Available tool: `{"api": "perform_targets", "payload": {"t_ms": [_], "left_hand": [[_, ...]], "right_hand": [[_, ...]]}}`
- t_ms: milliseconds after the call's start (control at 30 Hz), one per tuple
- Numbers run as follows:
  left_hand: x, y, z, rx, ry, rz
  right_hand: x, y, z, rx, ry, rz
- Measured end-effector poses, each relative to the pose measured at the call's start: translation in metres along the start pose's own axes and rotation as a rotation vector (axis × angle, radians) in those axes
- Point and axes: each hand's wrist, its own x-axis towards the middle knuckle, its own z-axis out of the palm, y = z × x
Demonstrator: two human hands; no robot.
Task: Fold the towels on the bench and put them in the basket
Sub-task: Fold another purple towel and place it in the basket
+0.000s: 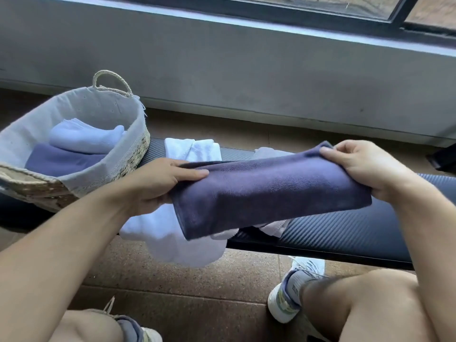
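The bench [345,233] runs across the view with the basket [128,154] sitting on its left end, a white and a purple towel already inside. White towels [172,233] lie bunched on the bench. Above them the purple towel [266,193] hangs folded between the left hand [158,183] and right hand [365,166], each gripping one end. It looks light, soft and floppy; holding the corners should keep the fold together.
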Motion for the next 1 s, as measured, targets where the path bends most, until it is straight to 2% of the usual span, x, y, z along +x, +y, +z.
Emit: {"api": "perform_targets", "payload": {"t_ms": [167, 267, 333, 367, 400, 467, 533, 633, 767, 1000], "left_hand": [[0.009, -0.007, 0.003, -0.013, 0.073, -0.053], [0.013, -0.013, 0.01, 0.02, 0.139, -0.049], [0.015, -0.014, 0.013, 0.01, 0.178, -0.026], [0.015, -0.014, 0.014, -0.004, 0.192, -0.008], [0.015, -0.014, 0.015, -0.019, 0.205, 0.015], [0.013, -0.012, 0.019, -0.052, 0.224, 0.053], [0.008, -0.009, 0.024, -0.08, 0.215, 0.074], [-0.002, -0.007, 0.033, -0.079, 0.166, 0.097], [-0.01, -0.006, 0.038, -0.082, 0.126, 0.103], [-0.009, -0.005, 0.033, -0.003, 0.07, 0.095]], "right_hand": [[0.001, 0.015, -0.001, -0.454, -0.226, 0.145], [0.007, 0.019, 0.009, -0.632, -0.357, 0.267], [0.012, 0.015, 0.013, -0.817, -0.298, 0.215], [0.012, 0.009, 0.016, -0.888, -0.195, 0.137], [0.01, 0.0, 0.02, -0.883, -0.082, 0.029], [0.001, -0.02, 0.038, -0.604, 0.007, -0.229], [-0.019, -0.039, 0.065, -0.287, -0.086, -0.504], [-0.047, -0.053, 0.103, -0.181, -0.225, -0.758], [-0.051, -0.054, 0.125, -0.166, -0.213, -0.782], [-0.049, -0.055, 0.13, -0.264, -0.25, -0.704]]}}
